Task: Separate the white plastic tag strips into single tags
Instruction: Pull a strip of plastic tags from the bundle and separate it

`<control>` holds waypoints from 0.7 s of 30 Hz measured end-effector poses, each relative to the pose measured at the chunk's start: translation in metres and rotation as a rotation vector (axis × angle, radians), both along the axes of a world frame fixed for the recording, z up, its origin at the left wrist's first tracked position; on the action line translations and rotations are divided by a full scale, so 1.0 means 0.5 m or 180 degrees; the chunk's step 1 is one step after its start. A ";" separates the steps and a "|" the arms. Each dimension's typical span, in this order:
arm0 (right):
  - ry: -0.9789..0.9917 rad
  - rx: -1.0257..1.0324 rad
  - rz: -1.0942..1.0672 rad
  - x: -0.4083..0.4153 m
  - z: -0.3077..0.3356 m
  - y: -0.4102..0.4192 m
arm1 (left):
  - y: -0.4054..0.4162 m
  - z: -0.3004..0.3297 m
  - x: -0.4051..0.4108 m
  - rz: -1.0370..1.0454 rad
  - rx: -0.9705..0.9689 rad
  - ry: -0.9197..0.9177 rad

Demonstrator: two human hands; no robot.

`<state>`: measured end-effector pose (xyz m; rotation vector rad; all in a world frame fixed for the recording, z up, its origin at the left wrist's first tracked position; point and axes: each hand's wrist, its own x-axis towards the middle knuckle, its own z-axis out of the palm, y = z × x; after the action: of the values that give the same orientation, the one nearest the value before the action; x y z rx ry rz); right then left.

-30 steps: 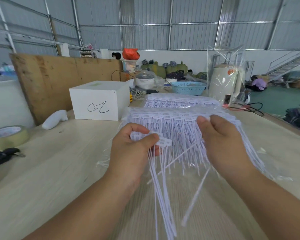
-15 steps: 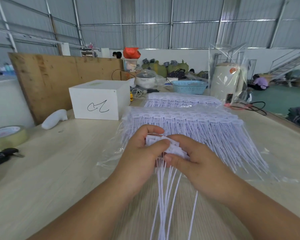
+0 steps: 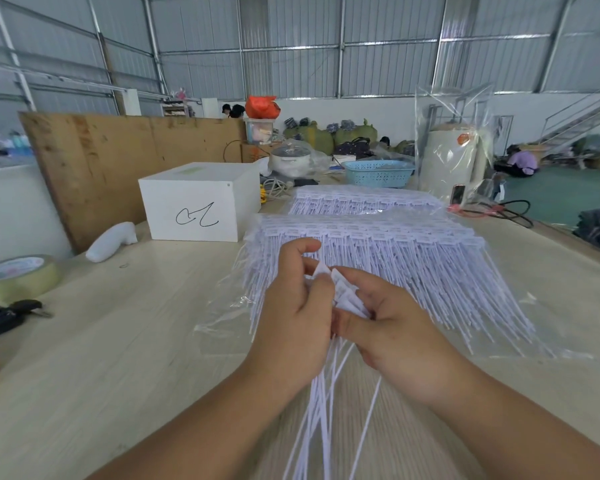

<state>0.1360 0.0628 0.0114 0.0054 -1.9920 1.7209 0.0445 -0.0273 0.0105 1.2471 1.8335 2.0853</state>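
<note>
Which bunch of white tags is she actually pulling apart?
The small strip pinched between left hand and right hand; the two big stacks lie untouched behind on plastic.

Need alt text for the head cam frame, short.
Both hands, left hand and right hand, pinch a short strip of white tags above a pale wooden table, thin tails hanging toward the camera. Behind lie stacked tag strips on clear plastic, and a white box.
</note>
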 end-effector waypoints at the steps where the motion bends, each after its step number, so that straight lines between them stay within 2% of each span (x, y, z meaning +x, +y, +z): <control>1: -0.0019 -0.0044 -0.0035 0.000 -0.001 -0.001 | 0.002 -0.001 0.002 0.0054 -0.0081 0.0073; 6: -0.0042 -0.0153 -0.0348 0.001 -0.006 -0.004 | 0.009 -0.002 0.002 0.0162 -0.0525 -0.0014; 11: -0.0002 -0.0096 -0.0649 -0.001 0.001 -0.014 | 0.006 0.009 0.004 -0.0265 -0.0278 -0.1173; 15: -0.0141 0.0184 -0.1092 -0.001 -0.001 -0.010 | -0.018 0.015 0.004 -0.1323 -0.0064 -0.2175; 21: -0.0141 0.0357 -0.1309 -0.003 -0.006 -0.008 | -0.015 0.010 0.008 -0.1830 -0.0048 -0.2672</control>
<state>0.1344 0.0590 0.0082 -0.3801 -1.9519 1.3569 0.0486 -0.0346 0.0156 0.6054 0.9732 1.8194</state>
